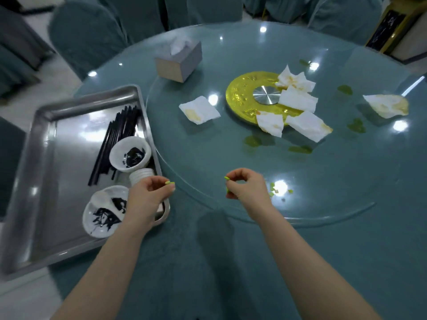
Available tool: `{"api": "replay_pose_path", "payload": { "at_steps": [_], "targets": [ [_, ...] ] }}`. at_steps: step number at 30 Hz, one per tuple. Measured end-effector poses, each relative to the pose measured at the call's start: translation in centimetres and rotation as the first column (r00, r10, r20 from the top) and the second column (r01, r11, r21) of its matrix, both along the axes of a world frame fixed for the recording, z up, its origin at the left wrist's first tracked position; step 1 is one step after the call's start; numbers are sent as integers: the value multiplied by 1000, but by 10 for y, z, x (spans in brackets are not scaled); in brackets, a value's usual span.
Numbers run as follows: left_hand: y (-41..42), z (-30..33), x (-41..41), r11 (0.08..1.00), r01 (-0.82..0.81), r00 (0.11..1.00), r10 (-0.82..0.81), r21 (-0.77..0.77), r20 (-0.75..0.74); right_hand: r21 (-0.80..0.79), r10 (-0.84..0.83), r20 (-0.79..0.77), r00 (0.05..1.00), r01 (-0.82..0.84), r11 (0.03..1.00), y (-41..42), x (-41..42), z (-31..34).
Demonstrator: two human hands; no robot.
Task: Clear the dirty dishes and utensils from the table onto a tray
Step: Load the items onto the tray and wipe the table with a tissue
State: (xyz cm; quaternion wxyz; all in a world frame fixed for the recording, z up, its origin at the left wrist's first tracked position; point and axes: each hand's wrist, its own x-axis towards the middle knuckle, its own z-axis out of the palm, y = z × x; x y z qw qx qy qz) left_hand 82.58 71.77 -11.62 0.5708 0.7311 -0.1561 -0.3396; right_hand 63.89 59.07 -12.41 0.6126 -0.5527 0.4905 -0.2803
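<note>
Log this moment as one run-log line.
tray: chopsticks, bowls, plate loaded | left hand: empty, over tray corner | right hand: pinching green scrap | table: napkins remain

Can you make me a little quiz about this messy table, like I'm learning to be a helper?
1. True or false: the black chopsticks lie on the metal tray.
2. Which sits at the middle of the glass turntable? A) gold disc B) tissue box C) bowl
3. Fill in: the used napkins lie on the ____, not on the tray.

Key:
1. True
2. A
3. Turntable
</note>
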Motion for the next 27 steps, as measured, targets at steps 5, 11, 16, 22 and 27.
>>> {"api": "replay_pose_path", "payload": {
  "at_steps": [5, 11, 16, 22, 27],
  "targets": [
    [64, -6, 46, 988, -127, 990, 121, 86, 74, 44, 156, 25, 987, -157, 987, 50, 70, 0],
    [118, -29, 97, 937, -210, 976, 183, 280, 121, 82, 375, -114, 920, -368, 926, 115, 158, -10],
    [137, -34, 121, 927, -163, 984, 126, 339, 128, 118, 439, -211, 873, -424, 898, 143, 206, -15],
    [143, -32, 134, 936, -85, 996, 84, 341, 17, 38, 514, -379, 769, -542, 839, 148, 227, -17],
    [140, -23, 134, 965, -56, 998, 65, 254, -23, -31, 482, -419, 770, -542, 839, 139, 214, -15]
  ]
}}
